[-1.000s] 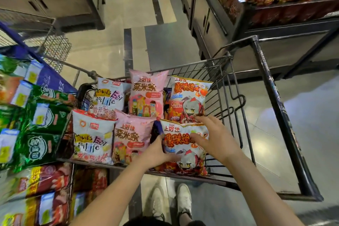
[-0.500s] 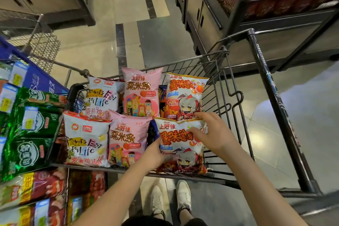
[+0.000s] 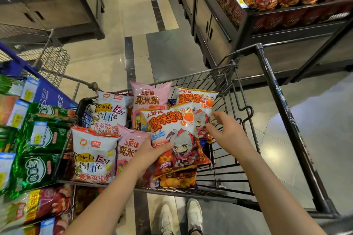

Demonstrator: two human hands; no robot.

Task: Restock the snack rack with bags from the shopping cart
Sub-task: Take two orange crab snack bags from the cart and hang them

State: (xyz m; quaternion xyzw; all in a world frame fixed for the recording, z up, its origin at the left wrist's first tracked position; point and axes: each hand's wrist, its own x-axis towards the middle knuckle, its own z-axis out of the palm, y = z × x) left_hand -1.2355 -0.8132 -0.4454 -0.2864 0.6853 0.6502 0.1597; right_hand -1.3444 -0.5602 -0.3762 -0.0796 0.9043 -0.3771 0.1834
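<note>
A black wire shopping cart [image 3: 238,101] holds several snack bags. My left hand [image 3: 150,150] grips the left edge of a white and orange crab-flavour bag [image 3: 175,139] and holds it raised above the cart. My right hand [image 3: 225,129] hovers just right of that bag with its fingers loosely spread and holds nothing. Behind it stands a second crab-flavour bag [image 3: 198,99]. Two pink bags [image 3: 149,97] and two white bags [image 3: 95,156] stand in the left part of the cart. The snack rack [image 3: 38,139] with green and red bags fills the left edge.
A dark shelf unit [image 3: 267,15] loaded with red bags stands at the upper right, close to the cart's handle bar [image 3: 282,112]. A wire basket [image 3: 49,59] sits at the left. Tiled aisle floor [image 3: 133,15] runs ahead. My shoes [image 3: 179,217] show under the cart.
The front crab-flavour bag has risen out of the cart in my left hand. My right hand has let go of it and moved off to the right.
</note>
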